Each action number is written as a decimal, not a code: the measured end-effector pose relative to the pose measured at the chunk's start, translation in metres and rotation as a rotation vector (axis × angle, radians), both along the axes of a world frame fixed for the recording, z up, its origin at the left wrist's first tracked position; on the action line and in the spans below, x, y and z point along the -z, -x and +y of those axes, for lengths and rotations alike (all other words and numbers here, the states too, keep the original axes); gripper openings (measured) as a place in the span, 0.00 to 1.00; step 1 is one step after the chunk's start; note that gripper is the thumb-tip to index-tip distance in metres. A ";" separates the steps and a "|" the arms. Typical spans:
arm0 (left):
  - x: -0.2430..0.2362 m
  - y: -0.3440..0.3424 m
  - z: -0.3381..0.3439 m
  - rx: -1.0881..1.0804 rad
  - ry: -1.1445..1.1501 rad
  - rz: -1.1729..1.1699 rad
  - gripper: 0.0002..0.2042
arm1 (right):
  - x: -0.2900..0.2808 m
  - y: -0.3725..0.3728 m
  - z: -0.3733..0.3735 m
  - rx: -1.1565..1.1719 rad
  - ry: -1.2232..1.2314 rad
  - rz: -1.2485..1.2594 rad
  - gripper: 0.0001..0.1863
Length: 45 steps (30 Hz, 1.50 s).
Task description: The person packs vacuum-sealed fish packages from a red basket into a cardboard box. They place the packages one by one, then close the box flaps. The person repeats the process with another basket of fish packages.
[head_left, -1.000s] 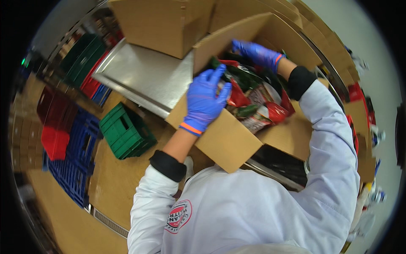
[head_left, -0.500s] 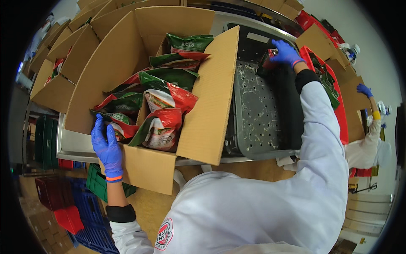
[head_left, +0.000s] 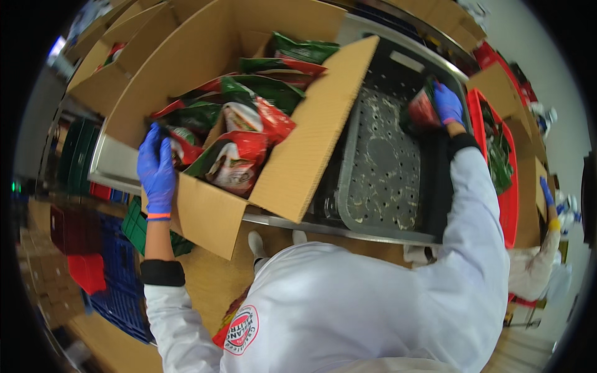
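Note:
A tall brown cardboard box (head_left: 311, 143) holds several red, green and white pouches (head_left: 239, 161), most of them upright. My left hand (head_left: 155, 174), in a blue glove, lies against the box's near left corner beside the pouches. Its fingers stretch upward, with the thumb apart. At the right, my gloved right hand (head_left: 448, 104) is closed on the upper side of a red and green pouch (head_left: 423, 115). That pouch is inside a black perforated crate (head_left: 382, 161), by its right wall. The fingers' far side is hidden by the pouch.
To the right of the black crate, a red crate (head_left: 511, 211) holds green pouches. More open cardboard boxes (head_left: 134, 59) stand at the far left. Green, red and blue crates (head_left: 118, 267) are low at the left. A co-worker's gloved hand (head_left: 546, 189) is beside boxes at the far right.
The view has shifted and turned a little. My right hand has drawn the pouch nearer within the black crate, and more of the pouch shows. My left hand stays at the box corner.

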<state>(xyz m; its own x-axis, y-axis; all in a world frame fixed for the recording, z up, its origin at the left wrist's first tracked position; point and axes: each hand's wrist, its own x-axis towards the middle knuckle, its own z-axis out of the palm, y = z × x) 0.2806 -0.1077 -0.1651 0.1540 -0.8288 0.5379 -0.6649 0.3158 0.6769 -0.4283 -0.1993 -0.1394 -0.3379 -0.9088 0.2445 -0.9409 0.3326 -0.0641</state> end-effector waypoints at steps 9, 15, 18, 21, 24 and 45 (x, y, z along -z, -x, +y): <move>0.007 -0.010 0.002 -0.049 0.154 -0.088 0.19 | -0.172 -0.129 0.062 -0.115 0.770 -0.838 0.35; 0.009 -0.014 -0.001 -0.020 0.191 -0.116 0.21 | -0.245 -0.247 0.003 -0.768 0.821 -0.415 0.24; 0.000 -0.014 0.002 -0.009 0.195 -0.155 0.22 | -0.223 -0.352 -0.067 -0.608 0.439 -0.455 0.25; -0.001 -0.018 0.002 -0.007 0.190 -0.142 0.23 | -0.150 -0.489 -0.114 -0.771 0.108 -0.064 0.25; 0.004 -0.015 0.002 0.001 0.189 -0.075 0.21 | -0.095 -0.515 -0.158 -0.819 -0.052 -0.226 0.27; 0.003 -0.012 -0.003 0.072 0.149 -0.092 0.20 | -0.100 -0.452 -0.095 -0.875 -0.214 -0.406 0.27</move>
